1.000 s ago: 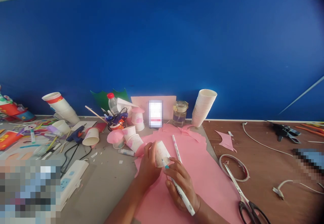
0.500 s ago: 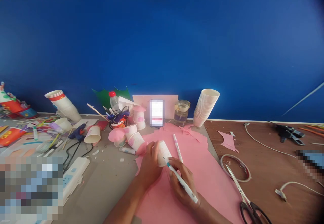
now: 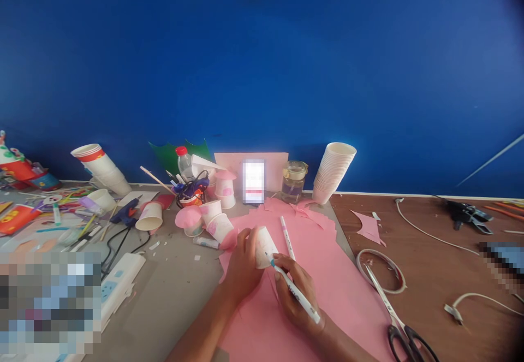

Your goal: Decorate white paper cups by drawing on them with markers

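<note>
My left hand (image 3: 244,263) is wrapped round a white paper cup (image 3: 265,244), which lies tilted over the pink paper (image 3: 327,291). Faint pinkish marks show on the cup's side. In my right hand (image 3: 295,291) is a white marker (image 3: 301,299) with a teal band near its tip, and that tip is at the cup's wall; whether it touches I cannot tell. A second marker (image 3: 286,236) lies on the pink paper just beyond my right hand. Left of my left hand are decorated paper cups (image 3: 219,225) with pink tops.
Scissors (image 3: 395,318) and a tape roll (image 3: 380,272) lie at the right. A tall cup stack (image 3: 333,173) and a glass jar (image 3: 293,182) stand by the blue wall, near a propped phone (image 3: 254,182). Leftward are a glue gun (image 3: 126,212) and a power strip (image 3: 117,291).
The marker tip and my right hand have shifted very slightly at the cup. My left hand keeps its hold, and the cup stays almost where it was.
</note>
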Demonstrator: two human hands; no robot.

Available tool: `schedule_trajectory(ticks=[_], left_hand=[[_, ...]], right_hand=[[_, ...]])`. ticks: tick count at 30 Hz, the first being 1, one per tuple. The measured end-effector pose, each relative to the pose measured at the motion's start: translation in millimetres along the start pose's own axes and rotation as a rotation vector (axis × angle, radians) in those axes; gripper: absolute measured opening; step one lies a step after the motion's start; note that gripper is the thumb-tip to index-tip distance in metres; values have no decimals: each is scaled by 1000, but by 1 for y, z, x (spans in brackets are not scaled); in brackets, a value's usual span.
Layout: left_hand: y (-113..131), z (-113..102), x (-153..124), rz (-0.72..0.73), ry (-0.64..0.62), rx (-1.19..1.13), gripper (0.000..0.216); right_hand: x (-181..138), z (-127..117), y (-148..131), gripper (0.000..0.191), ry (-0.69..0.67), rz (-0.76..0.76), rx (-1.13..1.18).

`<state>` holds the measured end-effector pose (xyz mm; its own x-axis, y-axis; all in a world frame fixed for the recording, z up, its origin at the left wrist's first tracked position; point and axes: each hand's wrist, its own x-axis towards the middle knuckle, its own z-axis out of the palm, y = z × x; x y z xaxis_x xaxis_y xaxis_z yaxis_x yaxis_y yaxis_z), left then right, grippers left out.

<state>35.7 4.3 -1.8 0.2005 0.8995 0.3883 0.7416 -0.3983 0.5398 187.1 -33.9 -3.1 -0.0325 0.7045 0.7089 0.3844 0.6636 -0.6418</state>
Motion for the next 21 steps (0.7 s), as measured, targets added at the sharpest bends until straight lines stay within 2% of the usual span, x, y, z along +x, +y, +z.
schedule_trajectory(ticks=[21], left_hand=[[0, 2, -2, -14, -11, 7, 65]], right_hand=[[3, 0, -1, 22, 14, 36, 25]])
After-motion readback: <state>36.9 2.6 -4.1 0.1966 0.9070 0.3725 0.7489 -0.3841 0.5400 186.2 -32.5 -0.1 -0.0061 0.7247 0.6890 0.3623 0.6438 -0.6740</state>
